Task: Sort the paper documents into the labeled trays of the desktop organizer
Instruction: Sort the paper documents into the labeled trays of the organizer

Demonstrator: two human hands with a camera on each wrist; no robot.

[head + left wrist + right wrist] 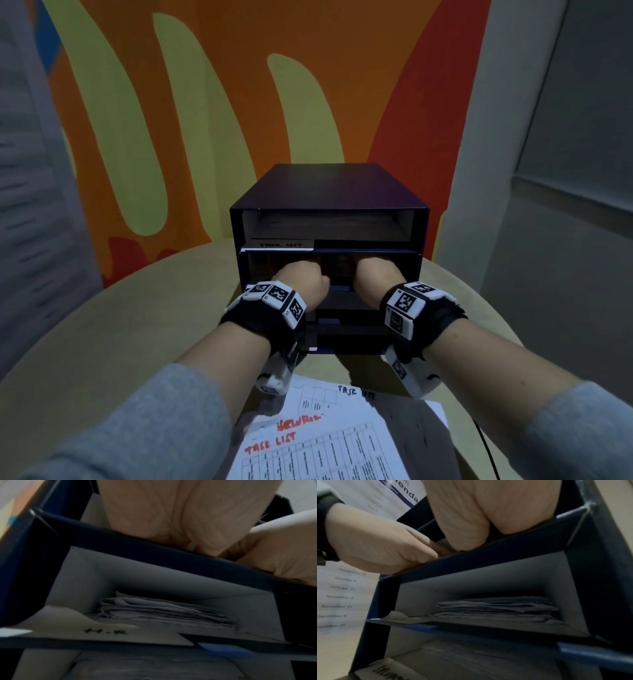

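Observation:
A dark blue desktop organizer [329, 192] with several stacked trays stands on a round table [137, 325]. My left hand [301, 277] and right hand [373, 274] both reach into the second tray from the top, fingers curled. In the right wrist view a printed sheet [342, 592] listing dates runs behind my left hand [376, 545], which pinches at the tray's front rim. The sheet's white edge [283, 520] also lies over my right hand [283, 555]. The tray below holds a stack of papers [163, 611] behind a label reading "H.R" [106, 631].
The top tray carries a white "TASK LIST" label [279, 245]. Several loose documents [318, 442], some headed "TASK LIST", lie on the table between my forearms. A thin black cable [486, 445] runs at the right. A painted wall stands close behind the organizer.

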